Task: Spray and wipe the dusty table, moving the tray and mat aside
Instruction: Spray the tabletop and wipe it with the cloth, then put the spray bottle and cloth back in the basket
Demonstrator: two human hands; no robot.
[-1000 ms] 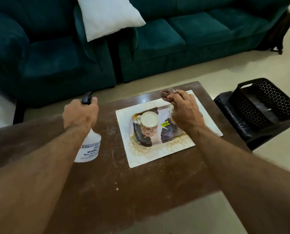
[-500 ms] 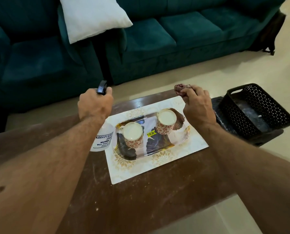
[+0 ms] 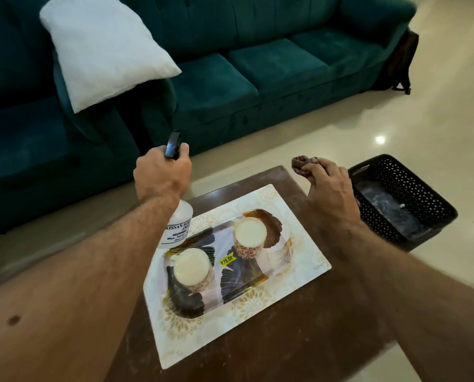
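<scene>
Gripping the spray bottle [image 3: 178, 224] by its neck, the left hand [image 3: 161, 172] has its fingers clamped round it, the black nozzle [image 3: 172, 144] poking out on top; the right hand [image 3: 331, 188] hovers past the tabletop's [image 3: 299, 334] far right corner, fingers pinched on a balled reddish cloth [image 3: 300, 164]; the tray [image 3: 230, 268] sits on the white mat [image 3: 299, 268] mid-tabletop, two cups [image 3: 249, 237] standing in it; a black basket [image 3: 401, 199] rests just right of the tabletop.
</scene>
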